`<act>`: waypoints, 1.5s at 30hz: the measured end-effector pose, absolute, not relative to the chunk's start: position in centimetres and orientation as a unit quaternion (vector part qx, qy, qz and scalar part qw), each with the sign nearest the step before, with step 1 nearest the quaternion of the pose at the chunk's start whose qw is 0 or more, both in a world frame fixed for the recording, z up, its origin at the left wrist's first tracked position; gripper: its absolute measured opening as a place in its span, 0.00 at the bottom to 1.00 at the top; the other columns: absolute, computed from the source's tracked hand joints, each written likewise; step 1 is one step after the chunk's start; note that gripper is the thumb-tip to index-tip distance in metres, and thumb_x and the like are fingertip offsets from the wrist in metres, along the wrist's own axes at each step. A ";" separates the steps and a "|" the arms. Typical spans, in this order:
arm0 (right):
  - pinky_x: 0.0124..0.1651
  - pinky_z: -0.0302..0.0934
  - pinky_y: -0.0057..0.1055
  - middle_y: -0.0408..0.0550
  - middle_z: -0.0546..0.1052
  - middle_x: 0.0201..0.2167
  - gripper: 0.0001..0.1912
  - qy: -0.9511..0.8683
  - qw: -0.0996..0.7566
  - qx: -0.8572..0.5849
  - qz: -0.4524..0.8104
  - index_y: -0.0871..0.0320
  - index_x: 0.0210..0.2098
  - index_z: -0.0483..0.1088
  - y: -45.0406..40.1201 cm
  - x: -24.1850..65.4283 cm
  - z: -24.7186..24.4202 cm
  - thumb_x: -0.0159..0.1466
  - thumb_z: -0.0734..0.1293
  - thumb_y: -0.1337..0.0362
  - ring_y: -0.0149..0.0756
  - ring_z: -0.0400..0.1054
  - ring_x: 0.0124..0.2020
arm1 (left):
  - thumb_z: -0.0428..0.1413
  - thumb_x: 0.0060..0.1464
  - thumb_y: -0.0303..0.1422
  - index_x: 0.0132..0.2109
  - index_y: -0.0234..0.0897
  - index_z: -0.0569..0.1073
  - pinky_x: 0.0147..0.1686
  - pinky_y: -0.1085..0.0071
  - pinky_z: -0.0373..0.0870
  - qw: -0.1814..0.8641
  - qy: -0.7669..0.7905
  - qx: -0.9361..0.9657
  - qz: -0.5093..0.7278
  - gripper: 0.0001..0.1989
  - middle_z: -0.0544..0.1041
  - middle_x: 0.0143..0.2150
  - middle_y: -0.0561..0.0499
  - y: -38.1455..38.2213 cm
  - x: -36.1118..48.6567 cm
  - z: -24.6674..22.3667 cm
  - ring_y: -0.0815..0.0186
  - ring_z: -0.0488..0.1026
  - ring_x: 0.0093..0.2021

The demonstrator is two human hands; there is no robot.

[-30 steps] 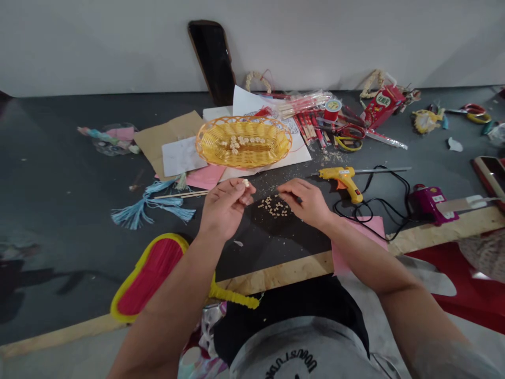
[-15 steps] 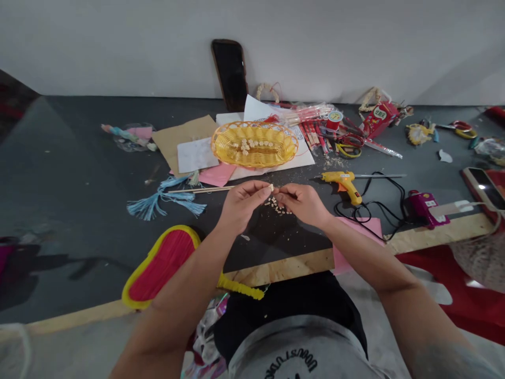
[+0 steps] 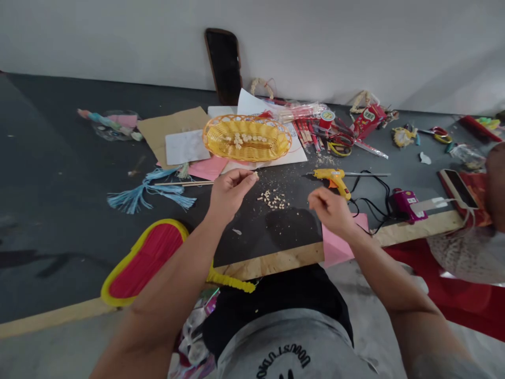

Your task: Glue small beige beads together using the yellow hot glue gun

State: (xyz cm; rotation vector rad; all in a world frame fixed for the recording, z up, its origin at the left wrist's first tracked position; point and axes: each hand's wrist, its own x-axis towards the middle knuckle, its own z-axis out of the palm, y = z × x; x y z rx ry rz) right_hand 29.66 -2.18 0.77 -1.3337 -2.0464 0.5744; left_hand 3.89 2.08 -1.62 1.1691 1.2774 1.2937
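My left hand (image 3: 231, 195) pinches a small pale cream piece (image 3: 255, 175) between thumb and forefinger, over the dark table. Below and to the right of it lies a loose scatter of small pale bits (image 3: 274, 200). My right hand (image 3: 330, 208) is apart from the left, fingers curled, just below the yellow glue gun (image 3: 334, 180); no contact with the gun can be seen. Whether anything is inside the curled fingers is hidden. Behind the hands, a yellow woven basket (image 3: 213, 150) contains pale cream clusters (image 3: 239, 139) set in a row.
A blue tassel (image 3: 132, 196) and a red-and-yellow paddle-shaped piece (image 3: 148, 258) lie left. The glue gun's black cord (image 3: 376, 205) loops at right, near a purple box (image 3: 408, 206). Scissors (image 3: 340, 145) and thread (image 3: 326, 120) lie behind. At far right, part of another person (image 3: 495, 184) shows.
My right hand has drawn away from the left, moving right toward the glue gun. The left hand keeps its pinch on the pale piece. The view has shifted slightly; another person appears at right.
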 end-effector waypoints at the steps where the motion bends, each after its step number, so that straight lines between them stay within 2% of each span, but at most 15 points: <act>1: 0.33 0.60 0.27 0.44 0.75 0.28 0.10 -0.801 0.280 -0.489 0.204 0.57 0.32 0.69 -3.0 29.5 0.2 0.69 0.60 0.67 0.30 0.67 0.28 | 0.64 0.48 0.40 0.33 0.35 0.80 0.26 0.74 0.58 0.463 0.523 0.479 0.532 0.12 0.76 0.26 0.52 2.1 3.9 -1.8 0.72 0.62 0.24; 5: 0.43 0.65 0.35 0.52 0.79 0.38 0.10 -0.877 0.169 -0.439 0.095 0.60 0.44 0.74 -5.8 28.5 -1.7 0.69 0.61 0.68 0.39 0.68 0.39 | 0.63 0.50 0.41 0.34 0.35 0.80 0.27 0.73 0.60 0.425 0.526 0.504 0.538 0.13 0.76 0.26 0.52 2.3 3.7 -2.7 0.71 0.65 0.26; 9: 0.43 0.64 0.41 0.56 0.78 0.40 0.17 -0.888 0.061 -0.456 0.013 0.64 0.54 0.73 -7.7 27.3 -2.0 0.69 0.64 0.63 0.45 0.65 0.40 | 0.62 0.52 0.41 0.35 0.35 0.79 0.28 0.72 0.61 0.381 0.527 0.533 0.541 0.12 0.76 0.27 0.52 2.4 3.6 -3.3 0.70 0.67 0.27; 13: 0.42 0.64 0.42 0.55 0.77 0.43 0.21 -0.898 0.021 -0.440 -0.001 0.62 0.58 0.69 -9.3 26.4 -1.7 0.69 0.64 0.60 0.46 0.64 0.43 | 0.62 0.52 0.41 0.35 0.35 0.79 0.28 0.72 0.61 0.370 0.525 0.536 0.548 0.12 0.75 0.26 0.52 2.4 3.8 -3.2 0.70 0.67 0.26; 17: 0.41 0.63 0.42 0.55 0.77 0.45 0.21 -0.902 0.016 -0.432 -0.001 0.62 0.59 0.69 -9.8 26.2 -1.8 0.70 0.63 0.60 0.46 0.65 0.44 | 0.62 0.52 0.40 0.35 0.35 0.79 0.27 0.73 0.60 0.359 0.531 0.539 0.546 0.12 0.74 0.26 0.53 2.3 3.8 -3.0 0.71 0.64 0.25; 23: 0.47 0.64 0.40 0.55 0.76 0.45 0.16 -0.904 0.070 -0.417 0.063 0.61 0.55 0.73 -9.3 27.4 -1.9 0.70 0.62 0.64 0.44 0.64 0.45 | 0.62 0.51 0.39 0.35 0.35 0.79 0.28 0.73 0.62 0.354 0.527 0.524 0.568 0.10 0.74 0.27 0.53 2.6 3.6 -2.7 0.71 0.66 0.26; 28: 0.48 0.63 0.44 0.55 0.75 0.51 0.21 -0.895 0.055 -0.436 0.076 0.58 0.60 0.69 -9.7 26.6 -1.9 0.69 0.63 0.63 0.47 0.63 0.49 | 0.62 0.51 0.40 0.34 0.35 0.78 0.27 0.73 0.61 0.358 0.528 0.535 0.554 0.11 0.73 0.26 0.53 2.4 3.8 -2.6 0.71 0.64 0.25; 33: 0.45 0.61 0.43 0.55 0.75 0.52 0.22 -0.908 0.016 -0.416 0.045 0.59 0.60 0.67 -9.7 25.2 -1.8 0.70 0.63 0.57 0.46 0.63 0.47 | 0.60 0.53 0.42 0.36 0.36 0.79 0.28 0.72 0.62 0.339 0.568 0.583 0.471 0.13 0.75 0.25 0.54 1.6 4.0 -2.2 0.69 0.66 0.25; 35: 0.43 0.60 0.42 0.55 0.76 0.51 0.20 -0.922 0.012 -0.386 0.030 0.59 0.59 0.68 -9.4 25.5 -1.7 0.70 0.62 0.59 0.45 0.64 0.47 | 0.59 0.54 0.42 0.37 0.37 0.80 0.30 0.71 0.64 0.328 0.573 0.628 0.411 0.13 0.78 0.28 0.52 1.5 3.9 -1.9 0.67 0.69 0.27; 39: 0.42 0.59 0.38 0.53 0.77 0.47 0.16 -0.948 0.022 -0.317 0.024 0.57 0.56 0.70 -8.4 27.0 -1.3 0.70 0.61 0.65 0.42 0.65 0.45 | 0.56 0.56 0.40 0.37 0.39 0.80 0.35 0.68 0.66 0.238 0.569 0.725 0.307 0.12 0.81 0.34 0.48 1.5 3.6 -1.4 0.62 0.73 0.32; 42: 0.43 0.58 0.37 0.51 0.77 0.46 0.15 -0.958 0.024 -0.286 0.016 0.54 0.54 0.71 -7.4 28.2 -1.0 0.69 0.63 0.66 0.41 0.65 0.44 | 0.55 0.56 0.40 0.36 0.39 0.80 0.35 0.67 0.67 0.225 0.577 0.732 0.285 0.12 0.82 0.35 0.46 1.9 3.2 -1.2 0.60 0.74 0.33; 45: 0.46 0.58 0.39 0.51 0.78 0.46 0.14 -0.948 0.022 -0.317 -0.008 0.52 0.54 0.72 -6.7 29.6 -0.7 0.69 0.65 0.63 0.43 0.65 0.46 | 0.55 0.56 0.40 0.37 0.39 0.80 0.34 0.68 0.67 0.234 0.586 0.718 0.294 0.12 0.83 0.36 0.47 2.1 3.0 -1.4 0.61 0.75 0.32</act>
